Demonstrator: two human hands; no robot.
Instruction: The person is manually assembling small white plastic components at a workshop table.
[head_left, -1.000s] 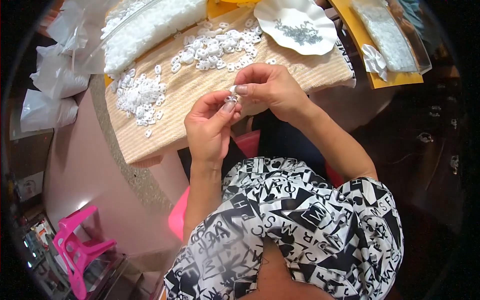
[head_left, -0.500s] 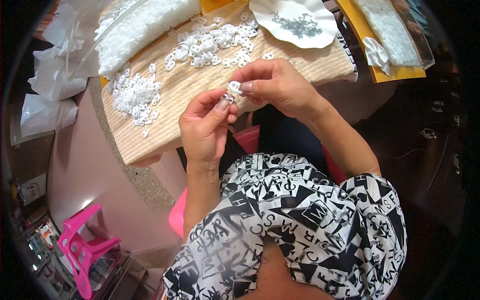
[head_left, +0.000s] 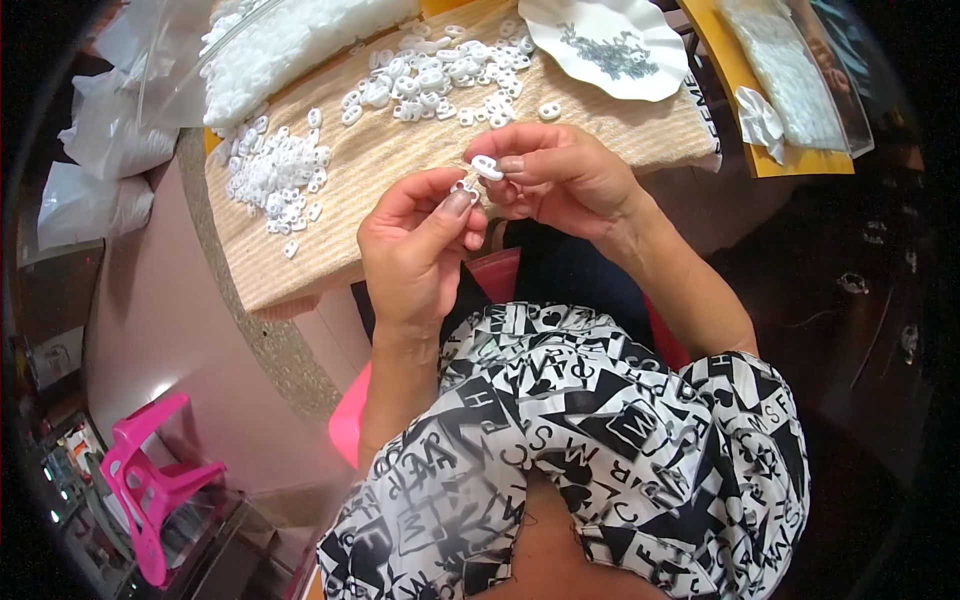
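Head | right hand (head_left: 560, 180) pinching white clip (head_left: 487, 167) | left hand (head_left: 420, 240) pinching metal ring (head_left: 466, 188)

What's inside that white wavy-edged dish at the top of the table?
The white dish holds a small heap of tiny grey metal pieces, piled near its middle. Their exact shape is too small to tell, and whatever lies beneath the heap is covered.

I see a home piecework corner: a cloth-covered board (head_left: 400, 170) heaped with small white plastic parts (head_left: 275, 175), bagged stock far left, a pink plastic stool (head_left: 145, 490) near left.
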